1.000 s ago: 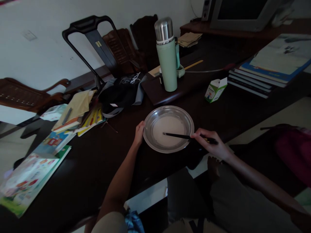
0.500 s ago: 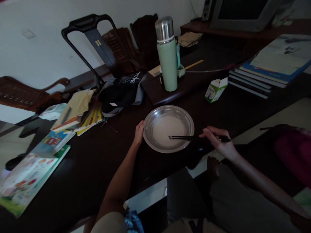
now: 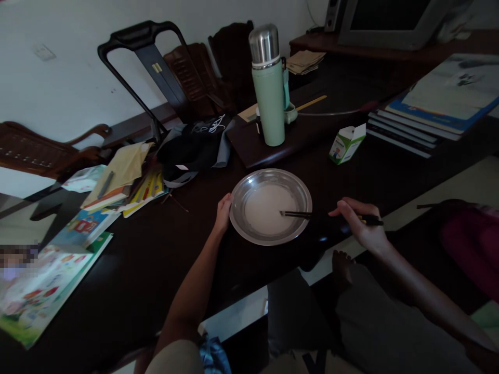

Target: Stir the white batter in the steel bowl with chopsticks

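A shallow metal basin (image 3: 302, 193) stands on the dark table and holds a whitish, milky liquid (image 3: 265, 210). At the basin's left rim, my left hand (image 3: 223, 213) has its fingers closed against the edge. My right hand (image 3: 362, 223), to the right of the basin, grips a pair of dark chopsticks (image 3: 297, 214) that reach over the rim. Their tips touch the liquid or dip into it, a little right of the middle; how deep I cannot tell. A small green and white carton (image 3: 346, 145) with its top opened is behind the right hand.
Behind the basin rises a green thermos (image 3: 270, 104) with a steel cap. Stacked books (image 3: 436, 109) occupy the right back. On the left lie a black bag (image 3: 193, 150), envelopes (image 3: 120, 169) and picture books (image 3: 50, 285). The table's front edge runs close to my legs.
My right hand has shifted to the right, and the chopstick tips have slid right and slightly away from me in the liquid. The basin and my left hand look unmoved.
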The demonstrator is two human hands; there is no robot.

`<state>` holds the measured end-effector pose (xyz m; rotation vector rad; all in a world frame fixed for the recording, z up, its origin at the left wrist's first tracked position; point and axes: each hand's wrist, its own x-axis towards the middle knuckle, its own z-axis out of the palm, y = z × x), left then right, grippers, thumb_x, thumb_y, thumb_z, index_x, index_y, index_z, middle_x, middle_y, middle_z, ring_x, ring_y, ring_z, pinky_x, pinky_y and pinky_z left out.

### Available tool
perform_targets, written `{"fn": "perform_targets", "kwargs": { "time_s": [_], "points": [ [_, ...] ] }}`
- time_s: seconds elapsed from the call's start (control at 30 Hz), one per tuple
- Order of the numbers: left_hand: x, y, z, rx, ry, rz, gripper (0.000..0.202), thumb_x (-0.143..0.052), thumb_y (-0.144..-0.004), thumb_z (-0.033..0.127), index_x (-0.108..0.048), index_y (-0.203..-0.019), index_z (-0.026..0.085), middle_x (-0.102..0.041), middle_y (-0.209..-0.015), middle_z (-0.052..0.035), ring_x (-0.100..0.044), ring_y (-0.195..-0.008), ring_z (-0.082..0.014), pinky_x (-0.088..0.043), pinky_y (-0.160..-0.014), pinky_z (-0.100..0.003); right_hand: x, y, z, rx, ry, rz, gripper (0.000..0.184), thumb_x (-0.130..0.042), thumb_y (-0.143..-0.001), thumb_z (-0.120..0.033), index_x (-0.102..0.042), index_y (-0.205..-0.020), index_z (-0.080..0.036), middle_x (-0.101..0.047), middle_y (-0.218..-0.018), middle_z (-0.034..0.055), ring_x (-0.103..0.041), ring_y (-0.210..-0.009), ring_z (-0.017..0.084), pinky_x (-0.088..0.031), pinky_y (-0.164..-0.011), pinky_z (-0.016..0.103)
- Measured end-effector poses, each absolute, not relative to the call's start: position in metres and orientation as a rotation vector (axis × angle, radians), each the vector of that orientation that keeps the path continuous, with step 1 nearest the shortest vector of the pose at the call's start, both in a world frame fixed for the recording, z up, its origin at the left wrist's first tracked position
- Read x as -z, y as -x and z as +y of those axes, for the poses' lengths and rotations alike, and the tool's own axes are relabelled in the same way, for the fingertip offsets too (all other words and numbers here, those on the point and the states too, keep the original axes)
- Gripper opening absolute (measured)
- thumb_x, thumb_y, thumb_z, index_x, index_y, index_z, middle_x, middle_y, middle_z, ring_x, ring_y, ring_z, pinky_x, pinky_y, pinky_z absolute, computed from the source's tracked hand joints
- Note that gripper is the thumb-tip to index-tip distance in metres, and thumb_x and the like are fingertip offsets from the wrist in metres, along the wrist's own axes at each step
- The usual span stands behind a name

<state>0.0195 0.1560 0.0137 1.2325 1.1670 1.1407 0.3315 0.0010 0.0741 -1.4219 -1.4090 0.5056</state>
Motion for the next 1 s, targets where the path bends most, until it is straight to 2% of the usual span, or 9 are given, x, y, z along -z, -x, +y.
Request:
{"fn": "perform_targets", "kwargs": {
  "time_s": [0.2,0.33,0.53,0.63,0.73,0.87,1.0],
  "points": [
    [-0.013,-0.018,0.156,-1.145,-1.272,1.142,0.043,-0.067,-0.074,0.05,-0.041,-0.058,0.019,-0.036,-0.057,0.005,-0.032,-0.053,-0.0087,-0.029,-0.05,-0.023,-0.063,-0.313,0.006,-0.631,1.366,-1.552,0.035,-0.053,-0.093,-0.044,-0.068,-0.071,-0.022,-0.063,-0.062,0.0006,-0.057,-0.057,0.014,-0.041,-0.056,0.029],
    [-0.012,-0.017,0.156,-1.13,-1.265,1.154,0.043,-0.067,-0.073,0.052,-0.041,-0.059,0.02,-0.036,-0.058,0.0049,-0.032,-0.052,-0.0089,-0.028,-0.049,-0.023,-0.054,-0.311,0.014,-0.547,1.358,-1.625,0.028,-0.056,-0.092,-0.04,-0.065,-0.074,-0.021,-0.065,-0.067,0.0,-0.056,-0.058,0.013,-0.041,-0.06,0.029],
    [-0.013,-0.018,0.156,-1.132,-1.274,1.149,0.045,-0.067,-0.072,0.053,-0.04,-0.057,0.02,-0.035,-0.058,0.0046,-0.032,-0.053,-0.0092,-0.027,-0.05,-0.023,-0.067,-0.331,0.005,-0.505,1.437,-1.414,0.04,-0.052,-0.093,-0.046,-0.067,-0.064,-0.023,-0.056,-0.057,0.001,-0.053,-0.056,0.015,-0.038,-0.053,0.03],
    [-0.013,-0.018,0.157,-1.136,-1.275,1.144,0.046,-0.067,-0.072,0.054,-0.04,-0.057,0.02,-0.035,-0.058,0.0045,-0.032,-0.053,-0.0094,-0.027,-0.05,-0.023,-0.071,-0.329,0.001,-0.615,1.401,-1.421,0.043,-0.051,-0.093,-0.048,-0.067,-0.062,-0.023,-0.056,-0.056,0.0011,-0.054,-0.054,0.015,-0.038,-0.051,0.03],
    [-0.013,-0.017,0.156,-1.14,-1.276,1.144,0.046,-0.067,-0.072,0.053,-0.04,-0.057,0.02,-0.035,-0.057,0.0046,-0.031,-0.053,-0.0095,-0.027,-0.05,-0.023,-0.065,-0.317,0.005,-0.685,1.347,-1.554,0.037,-0.053,-0.093,-0.045,-0.066,-0.068,-0.022,-0.06,-0.06,0.0001,-0.055,-0.057,0.014,-0.041,-0.057,0.03],
    [-0.015,-0.018,0.155,-1.134,-1.271,1.151,0.046,-0.068,-0.071,0.054,-0.04,-0.057,0.02,-0.035,-0.057,0.0049,-0.032,-0.052,-0.0092,-0.028,-0.05,-0.024,-0.057,-0.309,0.014,-0.588,1.31,-1.675,0.027,-0.056,-0.092,-0.039,-0.064,-0.074,-0.021,-0.065,-0.068,-0.0006,-0.056,-0.059,0.013,-0.041,-0.064,0.03],
    [-0.014,-0.02,0.155,-1.14,-1.236,1.148,0.045,-0.069,-0.069,0.054,-0.041,-0.057,0.02,-0.036,-0.056,0.0051,-0.032,-0.052,-0.0088,-0.028,-0.05,-0.023,-0.061,-0.321,0.011,-0.465,1.41,-1.584,0.028,-0.055,-0.094,-0.037,-0.064,-0.071,-0.022,-0.061,-0.063,-0.0017,-0.053,-0.057,0.013,-0.038,-0.061,0.029]
  ]
}}
